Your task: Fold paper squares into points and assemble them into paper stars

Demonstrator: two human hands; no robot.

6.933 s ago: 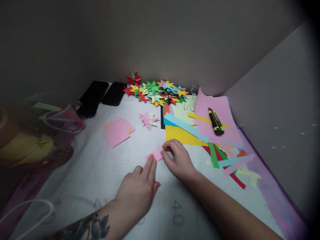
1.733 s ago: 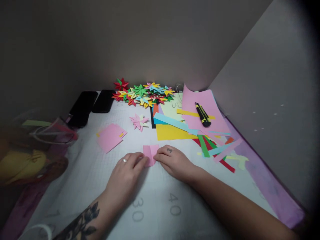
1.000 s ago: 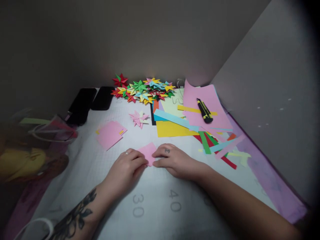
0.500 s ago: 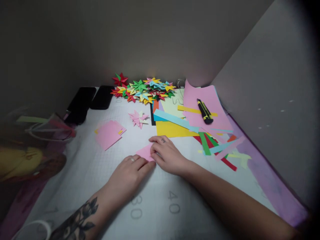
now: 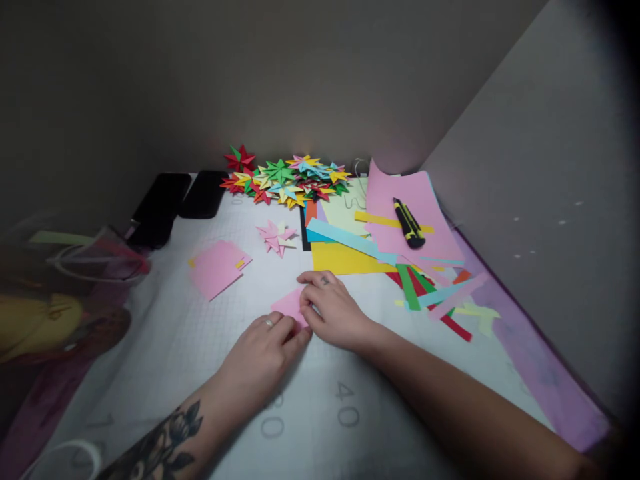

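A small piece of pink paper (image 5: 288,305) lies on the white gridded mat, between my two hands. My left hand (image 5: 270,347) grips its near edge, fingers curled and pressed together. On the paper's right side my right hand (image 5: 333,310) holds it with bent fingers, partly covering it. The fingertips of both hands almost meet there. To the left rests a stack of pink paper squares (image 5: 217,268). Beyond my hands sits a group of folded pink paper pieces (image 5: 277,238) with pale yellow among them.
Multicoloured folded paper stars (image 5: 285,180) are heaped at the back wall. A utility knife (image 5: 409,223) lies on pink sheets (image 5: 380,200) at back right, with paper strips (image 5: 440,300) nearer. Black phones or flat cases (image 5: 204,195) lie back left; a yellow item (image 5: 40,323) is at far left.
My left fingers have curled more and shifted slightly along the near edge of the pink paper. My right hand stays almost where it was.
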